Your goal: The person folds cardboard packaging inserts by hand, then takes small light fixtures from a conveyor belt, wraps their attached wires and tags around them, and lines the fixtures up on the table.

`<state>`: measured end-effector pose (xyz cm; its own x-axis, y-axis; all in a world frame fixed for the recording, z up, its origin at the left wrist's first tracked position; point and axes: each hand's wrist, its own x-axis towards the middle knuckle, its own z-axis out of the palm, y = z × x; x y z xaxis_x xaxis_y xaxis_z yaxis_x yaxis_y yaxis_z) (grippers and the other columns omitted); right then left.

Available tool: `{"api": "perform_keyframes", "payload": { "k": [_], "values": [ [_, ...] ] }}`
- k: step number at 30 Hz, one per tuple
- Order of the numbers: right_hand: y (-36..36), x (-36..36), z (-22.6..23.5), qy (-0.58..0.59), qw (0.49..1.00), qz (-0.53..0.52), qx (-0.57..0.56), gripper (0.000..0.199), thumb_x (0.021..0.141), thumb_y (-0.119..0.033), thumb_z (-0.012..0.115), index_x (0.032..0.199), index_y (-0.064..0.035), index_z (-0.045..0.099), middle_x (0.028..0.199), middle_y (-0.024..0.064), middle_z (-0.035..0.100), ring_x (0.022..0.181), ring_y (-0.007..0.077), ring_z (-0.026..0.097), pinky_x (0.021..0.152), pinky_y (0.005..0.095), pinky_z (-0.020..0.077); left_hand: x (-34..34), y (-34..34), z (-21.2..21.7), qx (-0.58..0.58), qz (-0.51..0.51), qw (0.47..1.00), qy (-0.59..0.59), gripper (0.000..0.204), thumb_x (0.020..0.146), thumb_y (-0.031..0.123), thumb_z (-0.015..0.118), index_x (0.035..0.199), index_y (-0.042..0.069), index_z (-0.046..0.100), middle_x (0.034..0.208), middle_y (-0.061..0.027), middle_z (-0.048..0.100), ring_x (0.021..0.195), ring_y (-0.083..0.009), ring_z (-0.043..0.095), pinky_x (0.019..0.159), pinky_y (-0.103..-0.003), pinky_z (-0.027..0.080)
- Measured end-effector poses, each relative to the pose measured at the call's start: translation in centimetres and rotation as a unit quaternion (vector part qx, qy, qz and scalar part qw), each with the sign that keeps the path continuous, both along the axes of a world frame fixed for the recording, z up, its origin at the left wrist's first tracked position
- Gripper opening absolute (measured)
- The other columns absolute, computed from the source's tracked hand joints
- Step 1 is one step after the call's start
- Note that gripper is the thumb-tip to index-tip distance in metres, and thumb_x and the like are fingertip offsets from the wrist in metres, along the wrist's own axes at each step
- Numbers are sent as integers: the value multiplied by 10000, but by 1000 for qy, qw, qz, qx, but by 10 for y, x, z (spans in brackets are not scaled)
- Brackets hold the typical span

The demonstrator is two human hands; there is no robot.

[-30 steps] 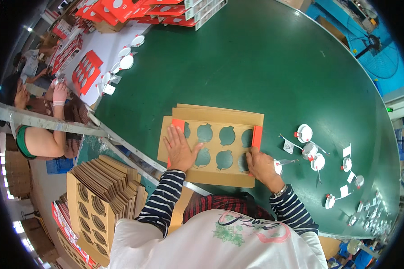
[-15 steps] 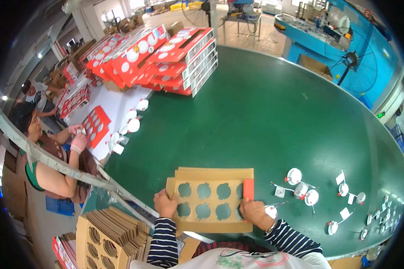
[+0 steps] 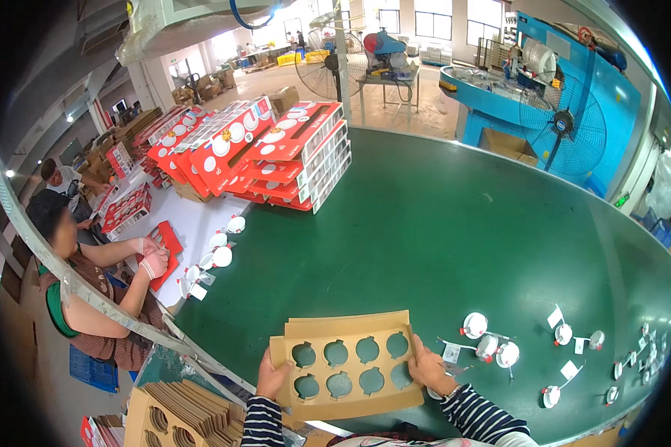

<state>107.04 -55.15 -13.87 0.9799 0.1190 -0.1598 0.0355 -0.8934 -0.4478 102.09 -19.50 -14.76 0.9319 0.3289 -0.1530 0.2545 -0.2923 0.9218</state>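
Between both hands is a brown cardboard insert [image 3: 347, 402] with two rows of round notched holes, green table surface showing through them. My left hand [image 3: 273, 374] grips its left edge, thumb on the upper face. At the opposite edge my right hand [image 3: 430, 370] is closed on the cardboard, some fingers hidden behind it. To the right of that hand lie several white round downlights [image 3: 475, 325] with red clips, wires and small white tags. A stack of like cardboard inserts [image 3: 190, 417] stands at lower left.
The green table [image 3: 425, 223] has a metal rail [image 3: 104, 298] along its left side. Printed red-and-white cartons [image 3: 276, 153] are piled at the back left. A co-worker [image 3: 89, 276] handles a red carton beside more downlights [image 3: 221, 256]. Fans and a blue machine [image 3: 604, 127] stand beyond.
The view has tilted upward. The insert's right side is raised, and the red strip seen by my right hand no longer shows. The co-worker's hands have shifted over the red carton.
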Motion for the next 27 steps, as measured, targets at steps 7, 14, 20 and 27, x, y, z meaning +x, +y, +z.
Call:
{"api": "perform_keyframes", "payload": {
  "k": [7,14,20,27],
  "values": [
    [-39,-17,1,140,984,56,91,629,796,-219,545,1378,-94,338,931,260,633,867,398,630,771,471,493,-32,9,14,-297,20,954,36,632,815,-47,599,1390,66,362,1163,-101,572,995,-164,582,837,-288,488],
    [-45,-16,9,118,981,6,153,516,828,-257,524,1299,-76,416,1002,269,614,951,417,594,839,459,463,-19,11,-21,-235,17,971,45,411,809,-8,638,1192,27,492,1020,-104,619,863,-152,611,742,-292,513],
    [-40,-10,20,138,982,-71,110,450,879,-280,504,1263,-58,432,1020,288,596,974,447,567,850,482,448,-38,-20,9,-527,18,848,50,315,782,-87,570,1067,24,495,963,-158,629,883,-249,641,777,-421,546],
    [-39,-33,-5,11,999,-25,38,475,849,-198,527,1303,-89,440,1001,258,564,879,424,576,767,497,474,-56,-49,-6,-339,21,935,98,470,795,-73,510,1252,8,436,1081,-208,608,944,-292,631,820,-403,516]
  ]
}}
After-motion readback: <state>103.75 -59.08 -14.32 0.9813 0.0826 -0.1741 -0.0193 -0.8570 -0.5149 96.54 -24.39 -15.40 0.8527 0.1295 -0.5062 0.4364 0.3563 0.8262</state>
